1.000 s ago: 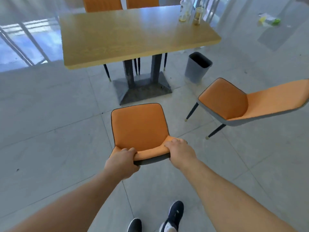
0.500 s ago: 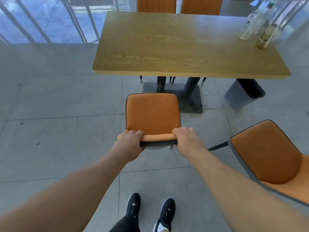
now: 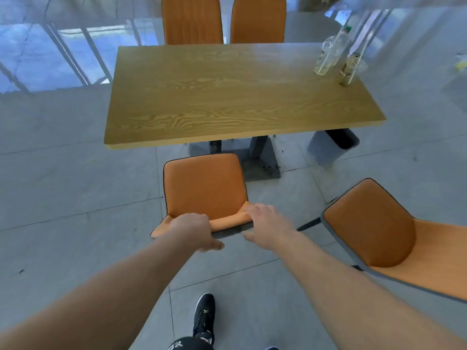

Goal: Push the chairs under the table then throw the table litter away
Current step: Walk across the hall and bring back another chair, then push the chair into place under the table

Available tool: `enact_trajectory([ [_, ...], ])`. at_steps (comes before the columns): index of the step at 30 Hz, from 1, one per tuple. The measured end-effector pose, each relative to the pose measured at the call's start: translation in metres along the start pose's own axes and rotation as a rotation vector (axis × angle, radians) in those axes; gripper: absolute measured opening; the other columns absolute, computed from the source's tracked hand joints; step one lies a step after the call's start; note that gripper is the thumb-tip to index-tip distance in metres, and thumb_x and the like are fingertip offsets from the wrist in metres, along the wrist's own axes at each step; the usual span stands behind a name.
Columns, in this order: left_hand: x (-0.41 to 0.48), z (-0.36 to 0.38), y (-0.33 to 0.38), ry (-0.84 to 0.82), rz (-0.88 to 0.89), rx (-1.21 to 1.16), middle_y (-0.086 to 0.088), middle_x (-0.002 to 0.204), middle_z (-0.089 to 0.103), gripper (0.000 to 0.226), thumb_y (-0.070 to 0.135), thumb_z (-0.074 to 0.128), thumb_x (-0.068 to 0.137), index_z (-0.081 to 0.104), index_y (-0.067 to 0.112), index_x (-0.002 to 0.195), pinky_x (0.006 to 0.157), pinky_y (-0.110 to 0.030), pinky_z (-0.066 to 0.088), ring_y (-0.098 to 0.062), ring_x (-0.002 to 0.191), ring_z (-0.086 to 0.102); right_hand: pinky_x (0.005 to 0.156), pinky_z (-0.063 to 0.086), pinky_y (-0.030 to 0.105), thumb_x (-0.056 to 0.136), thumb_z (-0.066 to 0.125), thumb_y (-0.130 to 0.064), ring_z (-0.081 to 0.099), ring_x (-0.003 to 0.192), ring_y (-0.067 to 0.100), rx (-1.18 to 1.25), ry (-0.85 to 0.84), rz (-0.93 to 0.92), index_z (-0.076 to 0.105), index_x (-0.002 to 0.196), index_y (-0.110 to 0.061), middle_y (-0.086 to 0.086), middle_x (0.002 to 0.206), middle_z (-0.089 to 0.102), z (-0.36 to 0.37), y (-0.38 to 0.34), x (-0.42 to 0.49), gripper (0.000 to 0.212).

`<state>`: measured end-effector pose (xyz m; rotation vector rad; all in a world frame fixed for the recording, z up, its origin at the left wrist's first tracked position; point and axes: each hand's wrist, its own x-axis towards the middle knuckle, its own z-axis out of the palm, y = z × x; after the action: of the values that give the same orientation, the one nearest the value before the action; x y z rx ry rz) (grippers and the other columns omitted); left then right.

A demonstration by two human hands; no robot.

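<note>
An orange chair [image 3: 204, 185] stands just short of the near edge of the wooden table [image 3: 227, 97], its seat facing the table. My left hand [image 3: 194, 231] and my right hand [image 3: 267, 228] both grip the top of its backrest. A second orange chair [image 3: 374, 223] stands to the right, turned away from the table. On the table's far right corner stand a clear plastic bottle [image 3: 328, 56] and a small glass bottle [image 3: 350, 69], the litter.
A grey waste bin [image 3: 331, 147] sits on the floor under the table's right end. Two more orange chairs [image 3: 192, 21] are pushed in at the far side. The table's dark pedestal base [image 3: 260, 160] lies ahead of the chair. Grey tiled floor all around.
The chair in my hands has come closer to the table edge and lined up square with it. The view has shifted left, so the second chair now sits further right.
</note>
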<state>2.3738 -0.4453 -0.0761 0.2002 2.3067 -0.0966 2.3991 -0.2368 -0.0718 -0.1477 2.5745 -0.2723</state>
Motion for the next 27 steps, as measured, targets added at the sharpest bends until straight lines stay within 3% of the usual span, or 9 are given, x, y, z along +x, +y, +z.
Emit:
enact_trajectory([
  [2, -0.011, -0.028, 0.043, 0.160, 0.079, -0.049, 0.005, 0.081, 0.065, 0.063, 0.084, 0.061, 0.077, 0.058, 0.024, 0.091, 0.057, -0.031, 0.048, -0.015, 0.072, 0.062, 0.104, 0.042, 0.047, 0.093, 0.060, -0.055, 0.041, 0.134, 0.026, 0.047, 0.097, 0.034, 0.041, 0.149, -0.027, 0.001, 0.146, 0.047, -0.027, 0.029, -0.030, 0.066],
  [3, -0.018, -0.043, 0.069, 0.261, 0.141, -0.090, 0.004, 0.084, 0.065, 0.062, 0.082, 0.061, 0.079, 0.060, 0.023, 0.097, 0.057, -0.032, 0.048, -0.016, 0.073, 0.063, 0.106, 0.041, 0.047, 0.094, 0.058, -0.055, 0.039, 0.136, 0.026, 0.053, 0.153, 0.059, 0.040, 0.150, -0.025, 0.003, 0.149, 0.047, -0.042, 0.049, -0.048, 0.066],
  [7, -0.057, -0.093, 0.197, 0.478, 0.399, -0.182, -0.003, 0.133, 0.062, 0.076, 0.075, 0.061, 0.085, 0.052, 0.025, 0.141, 0.090, -0.046, 0.055, -0.028, 0.118, 0.059, 0.106, 0.040, 0.045, 0.098, 0.051, -0.056, 0.041, 0.134, 0.027, 0.017, 0.352, 0.193, 0.043, 0.149, -0.020, 0.006, 0.147, 0.051, -0.091, 0.148, -0.141, 0.063],
  [10, -0.097, -0.102, 0.304, 0.555, 0.545, -0.217, 0.001, 0.145, 0.058, 0.078, 0.073, 0.061, 0.086, 0.047, 0.029, 0.149, 0.099, -0.045, 0.052, -0.025, 0.133, 0.051, 0.102, 0.043, 0.043, 0.098, 0.049, -0.056, 0.046, 0.127, 0.028, -0.001, 0.497, 0.312, 0.049, 0.145, -0.020, 0.006, 0.141, 0.055, -0.099, 0.228, -0.227, 0.059],
  [19, -0.186, -0.010, 0.592, 0.468, 0.711, -0.121, -0.003, 0.140, 0.057, 0.081, 0.074, 0.060, 0.083, 0.047, 0.022, 0.143, 0.085, -0.044, 0.050, -0.029, 0.123, 0.055, 0.098, 0.044, 0.043, 0.093, 0.057, -0.059, 0.048, 0.125, 0.031, 0.045, 0.557, 0.625, 0.051, 0.141, -0.022, 0.006, 0.135, 0.056, -0.038, 0.444, -0.473, 0.060],
  [23, -0.191, 0.023, 0.674, 0.402, 0.749, -0.098, 0.003, 0.138, 0.057, 0.078, 0.077, 0.060, 0.079, 0.046, 0.033, 0.142, 0.075, -0.038, 0.043, -0.025, 0.120, 0.055, 0.100, 0.044, 0.043, 0.091, 0.059, -0.055, 0.047, 0.126, 0.031, 0.065, 0.541, 0.703, 0.051, 0.141, -0.022, 0.008, 0.135, 0.056, -0.028, 0.519, -0.517, 0.060],
  [27, -0.172, 0.029, 0.746, 0.370, 0.746, -0.130, 0.005, 0.142, 0.054, 0.078, 0.073, 0.059, 0.080, 0.044, 0.036, 0.146, 0.078, -0.036, 0.043, -0.024, 0.126, 0.052, 0.101, 0.044, 0.042, 0.091, 0.059, -0.051, 0.047, 0.126, 0.030, 0.084, 0.512, 0.711, 0.052, 0.141, -0.022, 0.007, 0.136, 0.056, -0.026, 0.587, -0.516, 0.058],
])
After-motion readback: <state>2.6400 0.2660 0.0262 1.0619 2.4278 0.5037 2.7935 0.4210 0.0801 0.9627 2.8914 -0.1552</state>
